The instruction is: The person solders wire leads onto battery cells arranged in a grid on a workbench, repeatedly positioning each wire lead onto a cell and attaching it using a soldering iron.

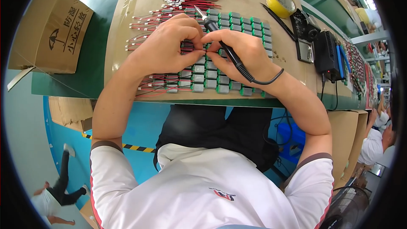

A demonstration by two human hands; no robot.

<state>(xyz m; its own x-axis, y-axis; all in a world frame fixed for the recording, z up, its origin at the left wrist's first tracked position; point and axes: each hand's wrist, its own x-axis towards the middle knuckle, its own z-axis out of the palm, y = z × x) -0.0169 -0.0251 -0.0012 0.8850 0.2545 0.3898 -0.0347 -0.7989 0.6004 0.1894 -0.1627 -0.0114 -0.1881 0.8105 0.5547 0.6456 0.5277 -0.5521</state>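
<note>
Head view: you're pinching with left hand (173, 38) and right hand (246, 47) (on what, can't tell), leftmost modules (172, 89) looking wired, rightmost ones (267, 39) bare.

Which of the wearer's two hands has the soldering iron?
The right hand: the soldering iron slants across it, its metal tip pointing up and away from the person. No tool shows in the left hand.
</note>
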